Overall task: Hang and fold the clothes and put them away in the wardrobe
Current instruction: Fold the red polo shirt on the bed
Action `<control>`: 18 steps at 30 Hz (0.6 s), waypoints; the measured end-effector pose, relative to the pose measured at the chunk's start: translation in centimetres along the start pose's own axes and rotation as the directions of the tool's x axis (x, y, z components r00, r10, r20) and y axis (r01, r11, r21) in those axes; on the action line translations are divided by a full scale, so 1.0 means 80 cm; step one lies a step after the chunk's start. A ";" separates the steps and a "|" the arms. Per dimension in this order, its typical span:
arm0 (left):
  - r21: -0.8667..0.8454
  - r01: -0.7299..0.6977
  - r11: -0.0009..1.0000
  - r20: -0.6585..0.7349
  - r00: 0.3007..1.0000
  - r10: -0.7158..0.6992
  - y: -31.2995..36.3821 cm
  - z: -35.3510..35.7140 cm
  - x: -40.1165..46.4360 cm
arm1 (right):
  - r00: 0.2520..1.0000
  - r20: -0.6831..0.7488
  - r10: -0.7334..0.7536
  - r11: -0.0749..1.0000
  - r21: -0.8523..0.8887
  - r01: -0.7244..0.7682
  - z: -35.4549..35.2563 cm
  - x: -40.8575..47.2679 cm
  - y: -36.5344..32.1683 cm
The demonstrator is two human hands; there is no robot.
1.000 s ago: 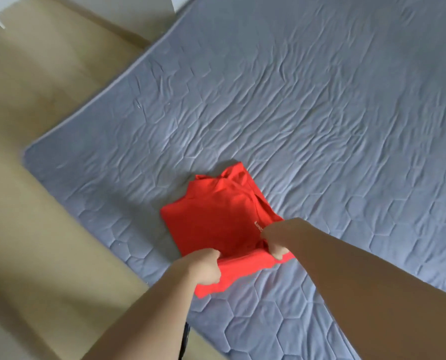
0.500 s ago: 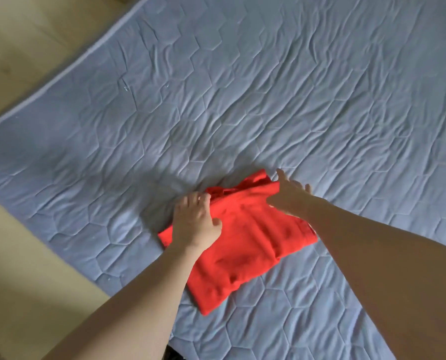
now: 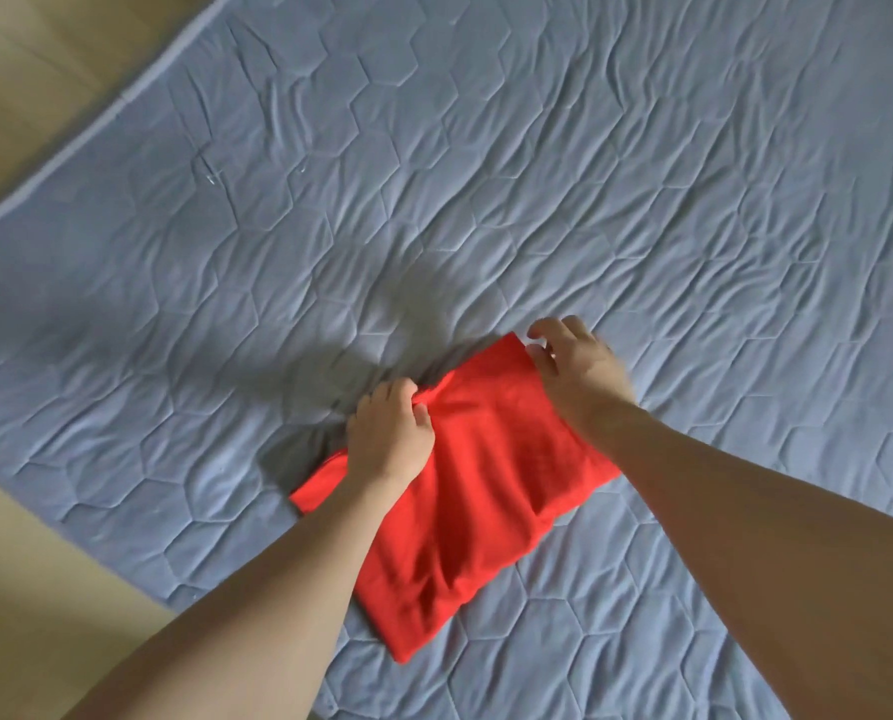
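Note:
A red garment (image 3: 486, 491) lies folded into a rough rectangle on the blue-grey quilted bed cover (image 3: 538, 174). My left hand (image 3: 390, 436) grips the cloth at its far left edge, where the fabric is bunched under the curled fingers. My right hand (image 3: 579, 374) lies on the far right corner, with thumb and bent fingers closing on that corner. Both forearms reach in from the bottom of the view and cover parts of the garment's sides.
The bed cover fills most of the view and is wrinkled all over. Its edge runs diagonally at the left, with pale wooden floor (image 3: 23, 589) beyond it at the upper left and lower left.
Both hands carried the near hem over onto the far half, so the garment is folded shorter. The left hand now bunches the far edge and the right hand has shifted to the far right corner.

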State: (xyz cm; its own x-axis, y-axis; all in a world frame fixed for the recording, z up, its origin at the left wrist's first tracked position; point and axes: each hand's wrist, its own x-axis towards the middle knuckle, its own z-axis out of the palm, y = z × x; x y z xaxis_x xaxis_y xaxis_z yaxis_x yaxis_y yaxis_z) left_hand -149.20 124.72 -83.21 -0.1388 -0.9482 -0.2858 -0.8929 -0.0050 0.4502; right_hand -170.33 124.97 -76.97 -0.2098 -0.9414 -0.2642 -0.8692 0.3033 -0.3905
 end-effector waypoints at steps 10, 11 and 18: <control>-0.001 -0.101 0.995 0.283 0.954 0.097 0.081 0.021 0.047 | 0.757 0.450 0.474 0.540 0.530 -0.654 0.022 -0.074 0.075; -0.098 -0.056 0.994 0.280 0.956 0.082 0.080 0.020 0.050 | 0.758 0.513 0.402 0.507 0.565 -0.651 0.022 -0.078 0.079; -0.174 0.014 0.985 0.285 0.958 0.037 0.068 0.012 0.052 | 0.834 0.458 0.309 0.816 0.322 -0.480 0.027 -0.071 0.096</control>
State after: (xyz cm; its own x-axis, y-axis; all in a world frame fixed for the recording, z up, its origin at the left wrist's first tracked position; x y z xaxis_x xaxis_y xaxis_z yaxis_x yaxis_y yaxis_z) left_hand -155.03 121.06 -82.75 -0.2879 -0.8178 -0.4984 -0.8064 -0.0737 0.5867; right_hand -174.85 132.96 -80.42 -0.2390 -0.6233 -0.7446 -0.4642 0.7468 -0.4762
